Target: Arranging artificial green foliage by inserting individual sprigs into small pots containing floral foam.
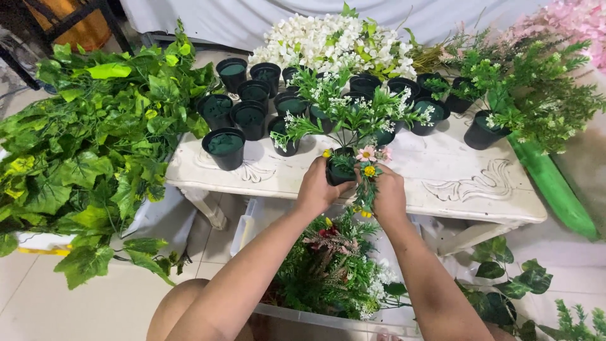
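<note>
Pot (339,172), small and black, sits at table (454,183) edge, my left hand (315,189) wrapped around it; right hand (389,194) pinches flower sprig (367,170) at its rim. Hard push could tip it off.

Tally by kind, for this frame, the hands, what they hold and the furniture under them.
Hands: 2, left hand and right hand
Small black pot, in the left hand: 1
Flower sprig, in the right hand: 1
White table: 1
Total: 5
</note>
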